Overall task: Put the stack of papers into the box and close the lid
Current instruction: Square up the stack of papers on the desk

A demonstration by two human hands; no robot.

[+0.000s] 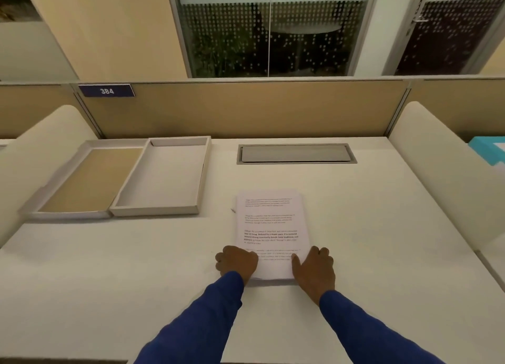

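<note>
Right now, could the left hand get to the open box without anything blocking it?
Probably yes. The box lies ahead and left of the left hand, with only bare desk between; the hand is at the papers.

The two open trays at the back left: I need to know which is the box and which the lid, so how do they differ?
The left tray has a tan, cardboard-coloured floor; the right tray is pale grey inside. The left tray's walls look lower, the right tray's deeper, so the right one is probably the box. The left one lies at more of an angle. Both are empty, open side up, rectangular, side by side and touching on the desk.
</note>
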